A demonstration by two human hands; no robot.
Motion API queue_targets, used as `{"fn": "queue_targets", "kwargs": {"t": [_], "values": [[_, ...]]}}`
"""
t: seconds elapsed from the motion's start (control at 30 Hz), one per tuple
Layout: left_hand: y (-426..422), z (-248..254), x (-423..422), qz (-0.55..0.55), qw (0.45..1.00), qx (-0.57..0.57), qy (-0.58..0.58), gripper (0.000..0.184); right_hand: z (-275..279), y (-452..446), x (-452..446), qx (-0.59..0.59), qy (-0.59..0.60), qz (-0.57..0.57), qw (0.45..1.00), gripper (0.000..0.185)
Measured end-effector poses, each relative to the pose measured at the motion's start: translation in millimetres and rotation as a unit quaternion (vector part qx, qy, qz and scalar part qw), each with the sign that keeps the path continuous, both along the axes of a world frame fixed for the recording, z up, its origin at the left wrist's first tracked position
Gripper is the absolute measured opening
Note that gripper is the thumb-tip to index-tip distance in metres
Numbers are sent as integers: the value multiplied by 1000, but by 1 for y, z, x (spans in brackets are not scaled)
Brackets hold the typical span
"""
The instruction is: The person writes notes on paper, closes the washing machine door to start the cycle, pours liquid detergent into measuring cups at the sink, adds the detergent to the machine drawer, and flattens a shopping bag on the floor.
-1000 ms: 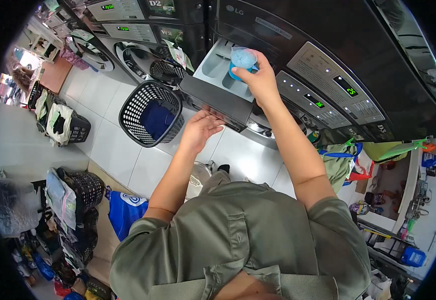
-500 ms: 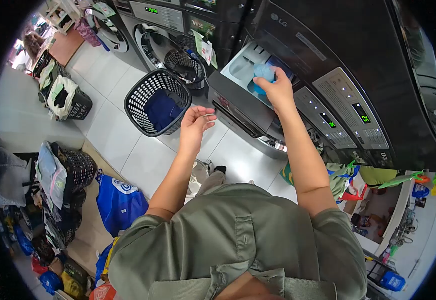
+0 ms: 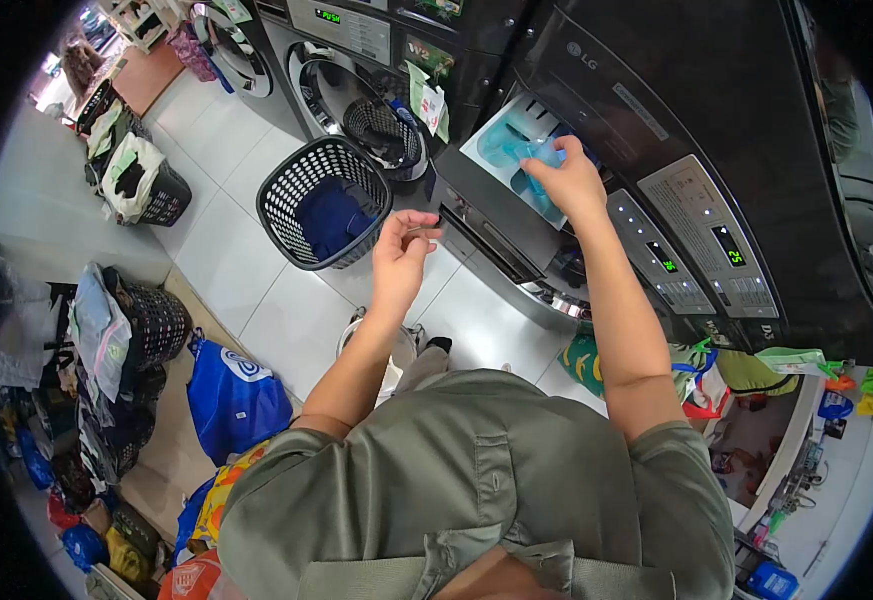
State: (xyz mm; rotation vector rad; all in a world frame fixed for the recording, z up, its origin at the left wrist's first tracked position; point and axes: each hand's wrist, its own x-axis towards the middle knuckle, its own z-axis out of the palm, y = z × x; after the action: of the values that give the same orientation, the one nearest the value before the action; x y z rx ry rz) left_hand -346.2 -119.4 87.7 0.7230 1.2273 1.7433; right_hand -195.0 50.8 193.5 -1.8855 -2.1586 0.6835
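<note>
My right hand (image 3: 568,182) grips a clear cup (image 3: 544,155) tipped over the open detergent drawer (image 3: 486,190) of the dark LG machine (image 3: 646,90). Blue liquid (image 3: 501,146) lies in the drawer's left compartment, and more blue shows under the cup. My left hand (image 3: 403,240) hangs just in front of the drawer's front panel, fingers bent and slightly apart, holding nothing. Left of it on the floor, a black laundry basket (image 3: 281,215) holds dark blue cloth (image 3: 334,218).
An open washer door (image 3: 356,105) stands behind the basket. Filled baskets (image 3: 166,195) are at the far left. A blue bag (image 3: 236,400) lies at lower left, and a white container (image 3: 396,362) stands by my feet. Bags (image 3: 583,365) hang or lie right of the machine.
The cup has tipped over inside the drawer, and blue liquid now shows in the left compartment. My left hand's fingers have curled in more. The view has shifted.
</note>
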Motion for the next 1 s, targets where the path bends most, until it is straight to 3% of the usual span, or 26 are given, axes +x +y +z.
{"fn": "queue_targets", "kwargs": {"t": [0.13,0.17,0.2,0.27,0.3,0.4,0.5,0.57,0.67,0.83,1.0], "values": [[8,11,8,50,990,19,134,30,8,4,-4,36,-35,33,998,63],[10,21,9,99,947,38,304,39,10,6,-5,48,-66,41,996,63],[14,29,8,152,869,53,469,49,13,10,-11,65,-91,55,992,63],[20,29,10,144,871,64,466,64,6,22,-12,115,-118,114,980,63],[20,34,10,152,863,56,478,67,25,18,-25,51,-143,127,980,62],[14,41,18,166,864,-5,475,73,34,20,-41,113,-165,166,966,56],[14,43,25,172,859,-29,481,72,29,32,-49,120,-183,176,960,55],[13,41,28,173,857,-34,485,73,29,37,-54,21,-229,221,948,52],[13,42,31,172,856,-42,485,74,26,43,-59,-26,-246,234,940,49],[13,46,31,164,858,-46,484,75,29,43,-62,47,-215,225,949,45],[10,50,34,175,850,-63,492,74,19,49,-61,-28,-217,223,950,50]]}}
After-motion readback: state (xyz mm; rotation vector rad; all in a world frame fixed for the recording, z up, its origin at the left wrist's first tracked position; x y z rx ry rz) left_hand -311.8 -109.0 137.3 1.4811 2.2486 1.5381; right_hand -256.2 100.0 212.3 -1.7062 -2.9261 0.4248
